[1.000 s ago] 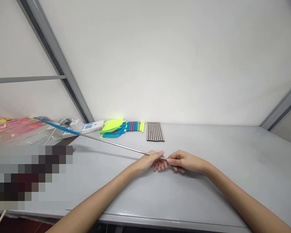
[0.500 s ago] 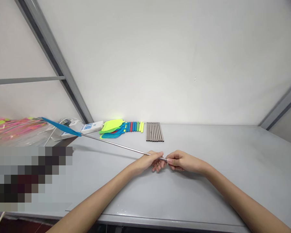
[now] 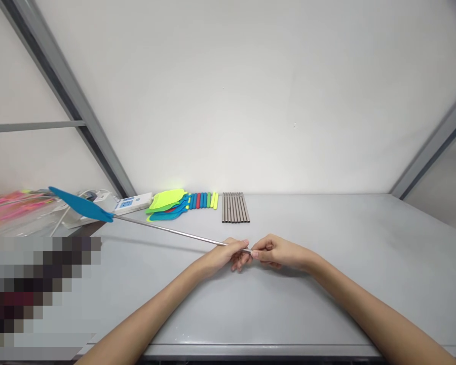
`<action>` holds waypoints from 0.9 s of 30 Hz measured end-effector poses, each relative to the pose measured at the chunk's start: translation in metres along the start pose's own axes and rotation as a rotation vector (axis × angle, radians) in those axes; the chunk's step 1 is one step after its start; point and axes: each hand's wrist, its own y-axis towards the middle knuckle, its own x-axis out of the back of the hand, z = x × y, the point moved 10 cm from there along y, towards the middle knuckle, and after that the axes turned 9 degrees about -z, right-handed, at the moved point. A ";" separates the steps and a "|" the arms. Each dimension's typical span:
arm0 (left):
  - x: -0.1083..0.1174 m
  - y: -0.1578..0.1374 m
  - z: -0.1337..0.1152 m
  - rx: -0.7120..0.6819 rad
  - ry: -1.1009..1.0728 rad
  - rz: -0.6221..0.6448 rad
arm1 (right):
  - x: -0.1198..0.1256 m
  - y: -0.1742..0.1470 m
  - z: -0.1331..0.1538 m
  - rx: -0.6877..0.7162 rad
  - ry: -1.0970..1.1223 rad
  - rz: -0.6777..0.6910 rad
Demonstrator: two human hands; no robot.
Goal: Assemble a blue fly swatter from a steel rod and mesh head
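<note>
A fly swatter with a blue head [image 3: 81, 205] and a thin metal rod [image 3: 167, 230] stretches from the left to my hands, raised above the table. My left hand [image 3: 230, 253] holds the rod near its right end, thumb on top and fingers beneath. At that end, my right hand [image 3: 275, 252] pinches the tip between thumb and fingers. Behind my hands lies a row of metal tubes [image 3: 235, 208]. Left of them are short coloured handle sleeves [image 3: 203, 201] in a row, then a pile of yellow, green and blue swatter heads [image 3: 169, 199].
A white power strip [image 3: 133, 204] with cables lies at the back left. Clear plastic bags with pink items [image 3: 19, 210] are beyond it. The grey table [image 3: 327, 294] meets a white wall, with metal frame posts [image 3: 437, 147] at the corners. A blurred patch covers the lower left.
My view has turned slightly to the right, so everything sits further left. The blue head has rolled a little and shows more of its flat side. Both hands keep their grip on the rod.
</note>
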 end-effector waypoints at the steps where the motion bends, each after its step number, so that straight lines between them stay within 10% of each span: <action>1: 0.000 0.000 0.001 0.003 0.007 -0.001 | -0.001 0.000 0.000 0.006 -0.003 0.009; 27: -0.003 0.001 -0.002 -0.080 0.131 0.012 | -0.005 -0.002 -0.009 -0.103 0.032 0.016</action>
